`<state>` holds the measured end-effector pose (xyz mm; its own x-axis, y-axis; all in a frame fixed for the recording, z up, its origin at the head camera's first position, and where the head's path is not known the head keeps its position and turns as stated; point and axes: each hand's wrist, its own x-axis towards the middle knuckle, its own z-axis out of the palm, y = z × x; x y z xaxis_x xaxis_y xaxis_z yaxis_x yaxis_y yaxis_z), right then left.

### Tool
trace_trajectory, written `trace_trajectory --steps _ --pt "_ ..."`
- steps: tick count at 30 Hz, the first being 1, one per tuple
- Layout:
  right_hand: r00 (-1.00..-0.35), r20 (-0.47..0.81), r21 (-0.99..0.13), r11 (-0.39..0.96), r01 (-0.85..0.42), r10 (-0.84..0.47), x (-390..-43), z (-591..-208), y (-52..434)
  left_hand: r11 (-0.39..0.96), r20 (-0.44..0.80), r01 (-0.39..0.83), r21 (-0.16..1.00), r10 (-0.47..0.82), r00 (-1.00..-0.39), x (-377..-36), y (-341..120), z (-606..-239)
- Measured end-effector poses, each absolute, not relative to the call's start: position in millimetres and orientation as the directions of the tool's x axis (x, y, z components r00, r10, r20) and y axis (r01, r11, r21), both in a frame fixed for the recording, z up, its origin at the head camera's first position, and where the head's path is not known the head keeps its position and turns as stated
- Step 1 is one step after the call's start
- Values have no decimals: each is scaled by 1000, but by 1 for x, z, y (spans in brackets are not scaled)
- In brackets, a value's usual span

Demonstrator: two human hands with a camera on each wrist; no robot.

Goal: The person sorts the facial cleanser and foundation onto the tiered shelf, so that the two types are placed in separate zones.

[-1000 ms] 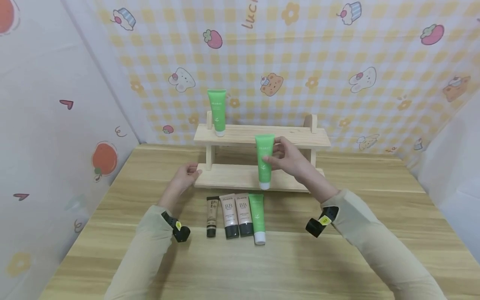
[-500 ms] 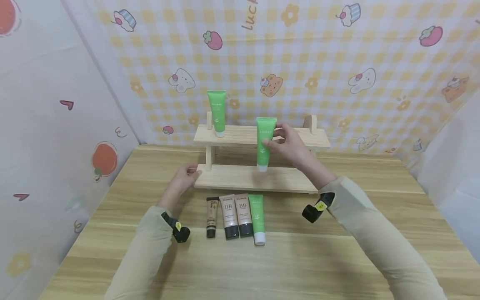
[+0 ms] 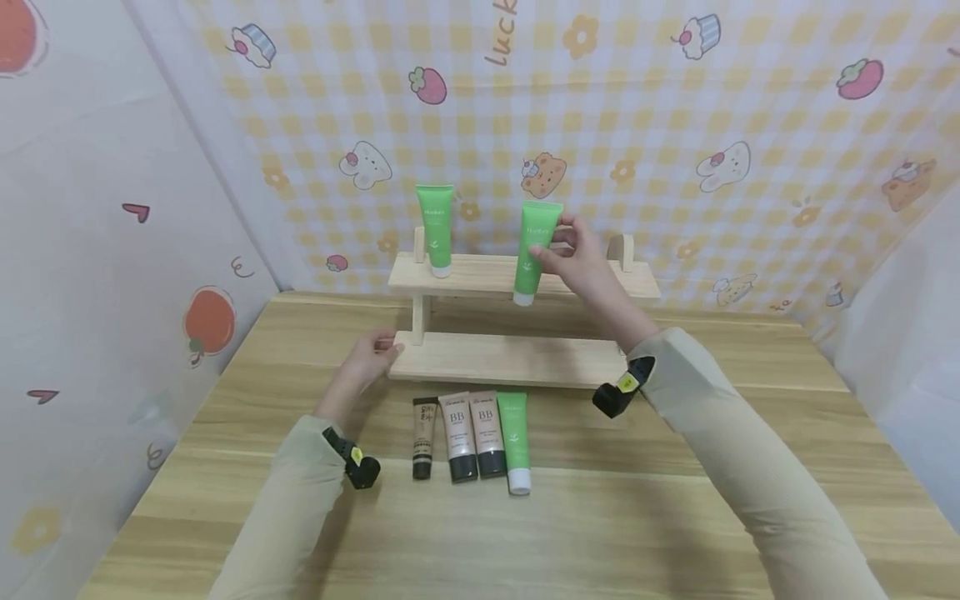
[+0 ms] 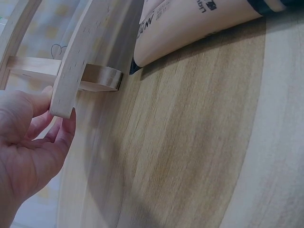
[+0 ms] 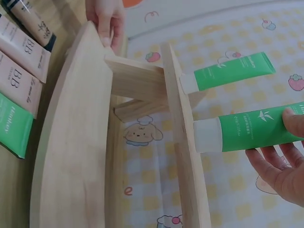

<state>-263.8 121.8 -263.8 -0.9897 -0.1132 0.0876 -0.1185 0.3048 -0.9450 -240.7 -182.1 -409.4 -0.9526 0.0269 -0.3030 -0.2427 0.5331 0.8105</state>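
Observation:
My right hand (image 3: 587, 260) pinches a green squeeze tube (image 3: 534, 237) between thumb and fingers, its white cap pointing down. In the head view the tube tilts slightly in front of the upper shelf (image 3: 600, 279) of a two-tier wooden rack. The right wrist view puts its white cap (image 5: 208, 136) close to that board; whether they touch I cannot tell. Another green tube (image 3: 437, 229) stands cap-down at the upper shelf's left end. With thumb above and fingers beneath, my left hand (image 4: 33, 137) grips the left end of the lower shelf (image 3: 502, 358).
On the table (image 3: 420, 542) before the rack lie a small tan tube (image 3: 423, 437), two beige BB cream tubes (image 3: 459, 437) and a third green tube (image 3: 514, 442), side by side. A patterned cloth backdrop (image 3: 637, 100) hangs behind the rack.
My right hand has raised the green tube from in front of the lower shelf to the upper shelf, and the tube now leans a little. The left hand stays on the rack.

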Motion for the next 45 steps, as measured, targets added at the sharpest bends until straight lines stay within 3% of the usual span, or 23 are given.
trace_trajectory --steps 22,45 --pt "-968 238 -899 361 -249 -75 -298 -262 113 510 -310 -257 821 19 -951 -240 -183 -410" --pt "-958 277 -888 361 -286 -77 -309 -284 111 511 -321 -268 817 15 -947 -239 -184 -411"
